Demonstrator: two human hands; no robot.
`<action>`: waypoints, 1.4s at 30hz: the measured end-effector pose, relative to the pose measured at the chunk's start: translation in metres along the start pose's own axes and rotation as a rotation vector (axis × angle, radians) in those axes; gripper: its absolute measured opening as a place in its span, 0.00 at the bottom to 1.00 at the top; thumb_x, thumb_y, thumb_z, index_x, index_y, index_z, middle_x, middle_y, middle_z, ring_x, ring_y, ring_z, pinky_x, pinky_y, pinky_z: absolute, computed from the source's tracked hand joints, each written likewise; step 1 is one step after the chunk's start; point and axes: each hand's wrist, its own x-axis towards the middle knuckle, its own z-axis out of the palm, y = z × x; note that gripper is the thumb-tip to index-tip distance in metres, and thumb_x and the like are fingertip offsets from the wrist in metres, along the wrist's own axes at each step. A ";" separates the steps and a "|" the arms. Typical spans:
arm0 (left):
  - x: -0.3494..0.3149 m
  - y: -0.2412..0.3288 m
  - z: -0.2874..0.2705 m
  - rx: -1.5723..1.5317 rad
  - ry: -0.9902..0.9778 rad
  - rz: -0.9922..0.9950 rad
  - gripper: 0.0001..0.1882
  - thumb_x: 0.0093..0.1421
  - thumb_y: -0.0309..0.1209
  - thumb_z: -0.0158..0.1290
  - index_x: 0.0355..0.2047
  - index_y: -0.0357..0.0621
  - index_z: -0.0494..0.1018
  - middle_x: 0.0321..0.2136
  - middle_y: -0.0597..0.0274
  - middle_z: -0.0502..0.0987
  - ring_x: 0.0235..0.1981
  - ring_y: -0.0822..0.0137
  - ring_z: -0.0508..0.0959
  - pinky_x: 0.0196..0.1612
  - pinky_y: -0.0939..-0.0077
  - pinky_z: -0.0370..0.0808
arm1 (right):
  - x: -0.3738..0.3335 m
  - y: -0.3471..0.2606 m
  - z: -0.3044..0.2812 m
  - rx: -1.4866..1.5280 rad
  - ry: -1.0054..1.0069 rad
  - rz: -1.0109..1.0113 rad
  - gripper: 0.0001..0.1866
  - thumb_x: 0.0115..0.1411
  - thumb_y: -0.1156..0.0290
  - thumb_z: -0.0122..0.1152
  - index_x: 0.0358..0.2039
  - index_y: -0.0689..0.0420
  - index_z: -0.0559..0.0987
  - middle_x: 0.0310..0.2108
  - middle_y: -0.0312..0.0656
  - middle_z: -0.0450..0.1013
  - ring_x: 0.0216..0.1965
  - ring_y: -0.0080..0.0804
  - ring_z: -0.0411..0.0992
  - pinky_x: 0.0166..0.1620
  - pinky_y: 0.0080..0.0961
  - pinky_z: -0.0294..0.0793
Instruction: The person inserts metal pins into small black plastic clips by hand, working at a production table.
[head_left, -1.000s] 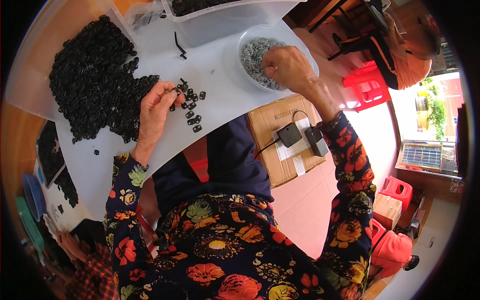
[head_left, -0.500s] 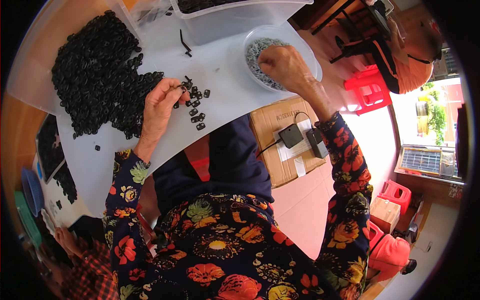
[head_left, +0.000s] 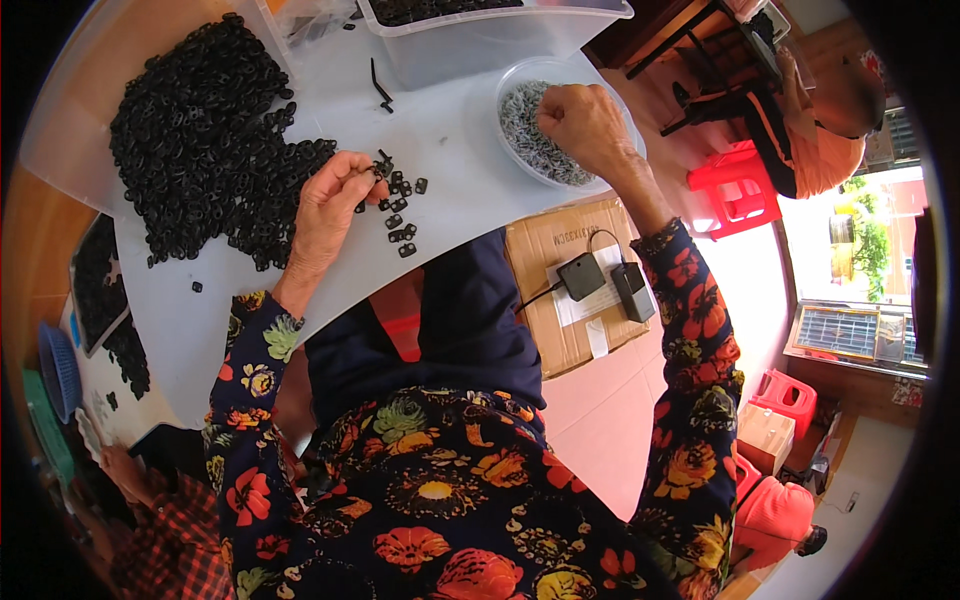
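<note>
My left hand (head_left: pixel 330 208) is closed in a pinch on a small black part, mostly hidden by the fingertips, above the near side of the white table (head_left: pixel 440 165). Just right of it lie several loose small black parts with holes (head_left: pixel 405 234). A large heap of similar black parts (head_left: pixel 200 140) spreads to its left. Over a round clear tub (head_left: pixel 504 140) filled with small grey metal-looking pieces (head_left: pixel 527 125), my right hand (head_left: pixel 588 130) has its fingers curled together. What those fingers hold, if anything, is hidden.
A clear plastic bin (head_left: pixel 450 50) with black parts stands at the far edge. Near it lies a thin black stick-like tool (head_left: pixel 380 85). Below the tub, a cardboard box (head_left: pixel 540 340) carries black adapters (head_left: pixel 583 274). Red stools (head_left: pixel 735 190) and other people (head_left: pixel 840 150) are around.
My right hand has shifted slightly right and lower within the tub, its fingers still bunched. The left hand keeps its pinch beside the loose parts. The whole view has shifted a little.
</note>
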 end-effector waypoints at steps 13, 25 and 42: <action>-0.001 0.002 0.002 0.051 -0.011 0.008 0.05 0.61 0.27 0.48 0.35 0.39 0.71 0.26 0.66 0.76 0.28 0.78 0.72 0.36 0.83 0.70 | 0.000 -0.011 0.011 0.046 -0.037 -0.108 0.05 0.46 0.72 0.59 0.25 0.56 0.79 0.23 0.47 0.74 0.28 0.46 0.73 0.35 0.37 0.72; -0.001 0.008 0.003 0.066 -0.015 -0.026 0.06 0.61 0.27 0.46 0.34 0.38 0.70 0.28 0.65 0.75 0.30 0.76 0.71 0.37 0.83 0.67 | 0.002 -0.022 -0.003 0.220 0.059 -0.035 0.06 0.47 0.71 0.56 0.24 0.59 0.79 0.23 0.51 0.73 0.27 0.52 0.72 0.37 0.40 0.73; -0.002 0.008 0.005 0.099 -0.032 -0.004 0.06 0.61 0.27 0.46 0.35 0.38 0.71 0.27 0.66 0.75 0.30 0.76 0.71 0.37 0.83 0.67 | 0.001 -0.017 0.017 0.086 -0.028 -0.184 0.08 0.45 0.77 0.55 0.29 0.60 0.77 0.22 0.48 0.73 0.27 0.47 0.72 0.35 0.35 0.72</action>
